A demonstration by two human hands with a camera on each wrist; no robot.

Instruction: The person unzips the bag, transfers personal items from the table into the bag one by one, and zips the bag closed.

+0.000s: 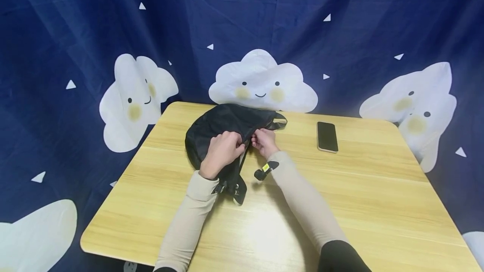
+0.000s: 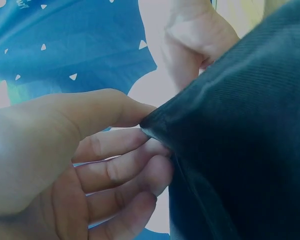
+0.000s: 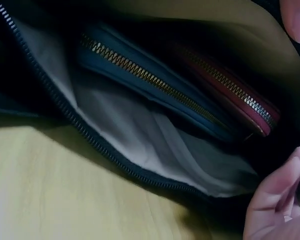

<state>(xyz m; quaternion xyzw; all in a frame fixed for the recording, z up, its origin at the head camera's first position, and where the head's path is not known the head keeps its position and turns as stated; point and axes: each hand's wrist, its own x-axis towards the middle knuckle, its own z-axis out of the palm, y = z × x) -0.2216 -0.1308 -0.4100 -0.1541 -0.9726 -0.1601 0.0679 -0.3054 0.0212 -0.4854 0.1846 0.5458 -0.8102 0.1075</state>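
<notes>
A black fabric bag (image 1: pixel 211 127) lies on the wooden table in the head view, its zipped opening turned to the right. My left hand (image 1: pixel 224 149) reaches over the bag; in the left wrist view its thumb and fingers pinch the black cloth edge. At the right end of the opening, my right hand (image 1: pixel 265 141) grips the bag's edge with curled fingers. The right wrist view looks into the grey-lined bag, where a dark blue zip wallet (image 3: pixel 140 75) and a dark red zip wallet (image 3: pixel 232 97) lie side by side, both with closed metal zippers.
A phone (image 1: pixel 327 137) with a dark screen lies on the table (image 1: pixel 378 179), right of the bag. A strap loop (image 1: pixel 280 124) sticks out at the bag's right end. Behind the table hangs a blue curtain (image 1: pixel 234 20) with white clouds.
</notes>
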